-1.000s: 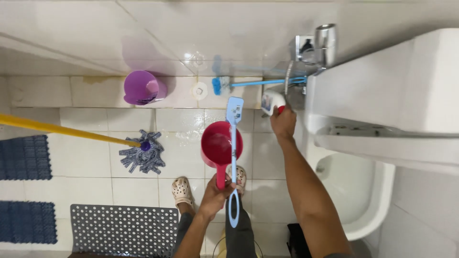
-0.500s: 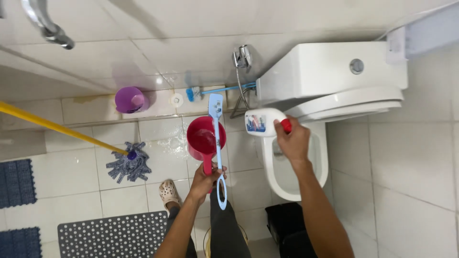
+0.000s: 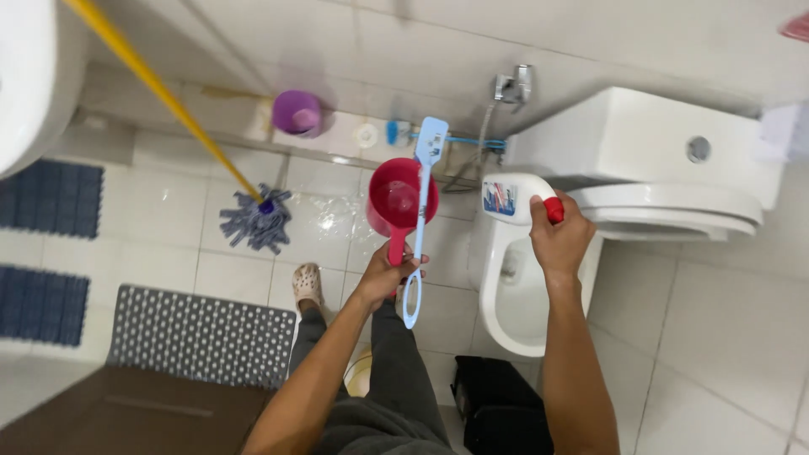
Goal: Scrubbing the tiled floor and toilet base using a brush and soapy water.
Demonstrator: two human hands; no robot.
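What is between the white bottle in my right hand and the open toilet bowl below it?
Nothing visible. The right hand holds the white bottle over the toilet bowl, whose seat is raised. The left hand, with the red dipper and blue brush, is off to the side.

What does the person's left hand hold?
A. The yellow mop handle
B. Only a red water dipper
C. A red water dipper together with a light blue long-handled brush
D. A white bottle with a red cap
C: the left hand grips the handles of the red dipper and the light blue brush together; the right hand holds the white bottle.
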